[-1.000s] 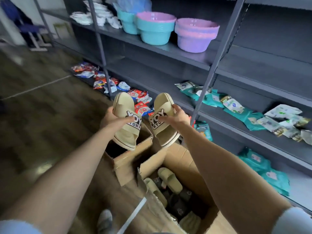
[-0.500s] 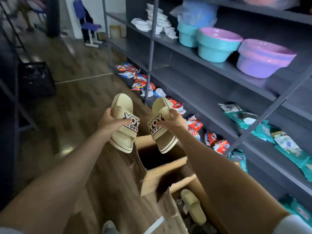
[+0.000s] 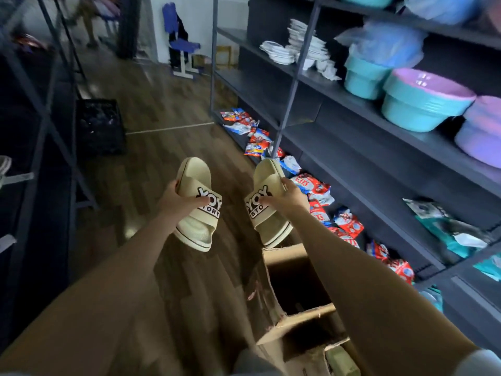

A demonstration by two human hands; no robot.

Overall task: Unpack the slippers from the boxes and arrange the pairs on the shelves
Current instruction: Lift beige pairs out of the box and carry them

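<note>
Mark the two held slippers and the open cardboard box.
left slipper [image 3: 210, 210]: head view, on its printed strap.
right slipper [image 3: 267, 170]: head view, on the footbed above the strap.
cardboard box [image 3: 284, 255]: head view, on its far wall.

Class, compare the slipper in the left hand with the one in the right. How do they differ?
The left slipper shows its whole YOY STORY print; the right hand covers part of the print on the right slipper. The left slipper appears against floor, the right slipper beside snack packets. Both are cream, same design.
</note>
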